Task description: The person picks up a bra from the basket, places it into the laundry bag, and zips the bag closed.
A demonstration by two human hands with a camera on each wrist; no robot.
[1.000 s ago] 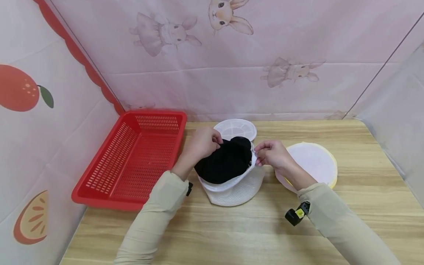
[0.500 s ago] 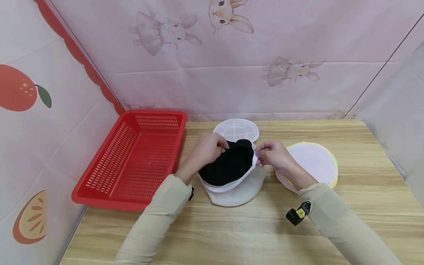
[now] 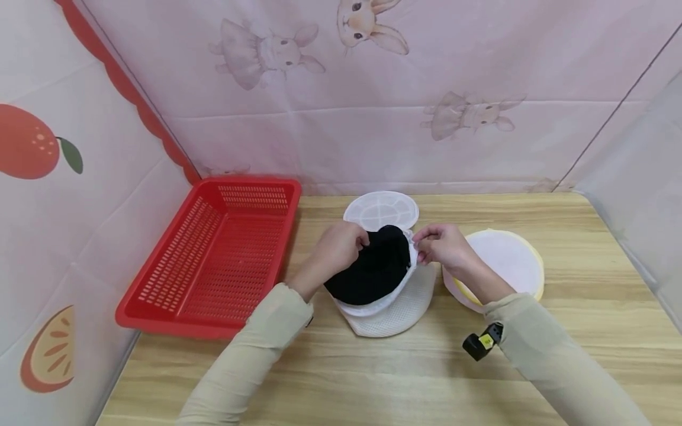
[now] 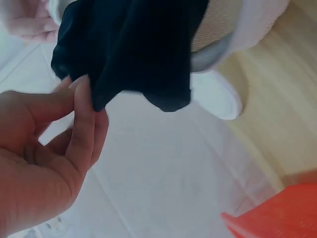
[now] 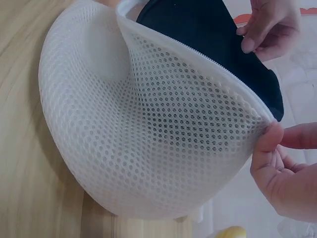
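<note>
White mesh bag (image 3: 395, 318) on a pale wood-grain table (image 3: 383, 378), upright but slumped, with a wide-open mouth. In and above that mouth, bunched black cloth (image 3: 367, 278), partly inside, showing dark through the mesh, partly poking out past the zipped rim (image 5: 198, 59). At the bag's upper left, pinched between thumb and fingers of the left hand (image 3: 340, 247): an edge of the cloth. At the bag's upper right, pinched between thumb and fingertips of the right hand (image 3: 443, 244): a corner of the zipped rim. Left of the bag, near but apart, a red basket (image 3: 234, 254) with slotted walls; behind the bag, a flat white disc (image 3: 380, 210); to its right, partly covered by the right forearm, a round white item with yellow edging (image 3: 506, 260). Perhaps a cap or other small garment, but hard to tell through the folds. To judge by the drape, light, limp and not fragile, apt to fold over or catch on zip teeth; best held by a free edge. Likewise light and slightly springy in the bag's case; best steadied by the rim.
</note>
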